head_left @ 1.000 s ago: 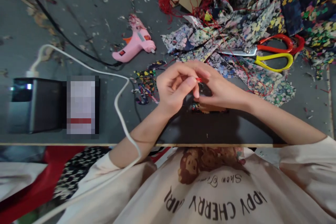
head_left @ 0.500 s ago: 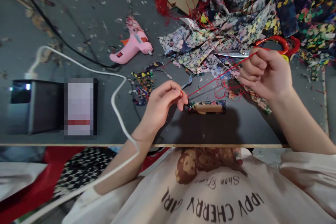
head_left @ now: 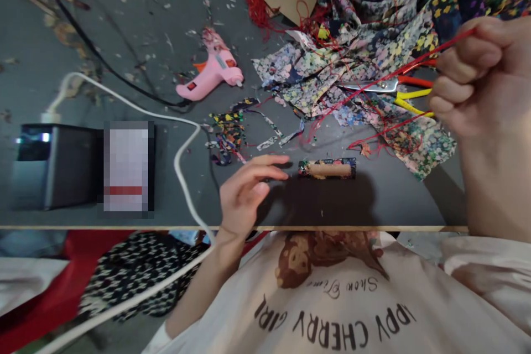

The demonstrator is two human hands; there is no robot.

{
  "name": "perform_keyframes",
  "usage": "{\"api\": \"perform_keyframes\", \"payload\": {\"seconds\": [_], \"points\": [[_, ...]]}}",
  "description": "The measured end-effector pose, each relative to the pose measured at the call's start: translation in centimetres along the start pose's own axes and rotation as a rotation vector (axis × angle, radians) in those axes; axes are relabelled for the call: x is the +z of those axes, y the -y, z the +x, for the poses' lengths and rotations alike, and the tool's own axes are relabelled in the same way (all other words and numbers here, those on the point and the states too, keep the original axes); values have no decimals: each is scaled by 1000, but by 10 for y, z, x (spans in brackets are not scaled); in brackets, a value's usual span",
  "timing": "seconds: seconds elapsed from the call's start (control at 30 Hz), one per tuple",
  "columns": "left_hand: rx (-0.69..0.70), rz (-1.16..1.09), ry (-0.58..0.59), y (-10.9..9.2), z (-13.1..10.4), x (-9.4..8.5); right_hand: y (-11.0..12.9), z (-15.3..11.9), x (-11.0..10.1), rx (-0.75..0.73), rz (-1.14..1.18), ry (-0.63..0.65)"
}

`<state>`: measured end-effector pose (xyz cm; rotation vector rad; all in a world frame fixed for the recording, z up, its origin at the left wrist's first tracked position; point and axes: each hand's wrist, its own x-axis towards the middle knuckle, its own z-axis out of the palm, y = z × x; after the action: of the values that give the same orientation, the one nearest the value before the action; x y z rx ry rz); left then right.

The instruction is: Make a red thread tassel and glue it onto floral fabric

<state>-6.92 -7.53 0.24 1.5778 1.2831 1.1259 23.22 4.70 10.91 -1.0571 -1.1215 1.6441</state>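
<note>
My right hand (head_left: 485, 72) is raised at the right, fingers curled tight around red thread (head_left: 409, 62). Strands run from it down and left above the fabric; a second length trails lower from the fist. My left hand (head_left: 251, 191) hovers over the table with fingers apart and nothing in them. Just right of its fingertips lies a small strip wrapped in floral fabric (head_left: 327, 168), its tan backing showing along the middle. Scissors (head_left: 385, 86) with red and yellow handles rest on the floral fabric scraps (head_left: 315, 74), the handle ends partly hidden behind my right hand.
A pink glue gun (head_left: 211, 74) lies left of the scraps, its black cord running to the upper left. A dark box-shaped device (head_left: 70, 168) and a blurred-out panel (head_left: 126, 166) stand at the left. A white cable (head_left: 182, 149) crosses the table and my left arm.
My right hand has pulled the red thread up and to the right, closer to the camera. My left hand has let go of the thread, opened and moved slightly left and down.
</note>
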Motion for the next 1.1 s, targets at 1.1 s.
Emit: {"api": "perform_keyframes", "payload": {"seconds": [1.1], "points": [[-683,-697,870,-35,101,43,-47,-10,-22,144,241,160]]}}
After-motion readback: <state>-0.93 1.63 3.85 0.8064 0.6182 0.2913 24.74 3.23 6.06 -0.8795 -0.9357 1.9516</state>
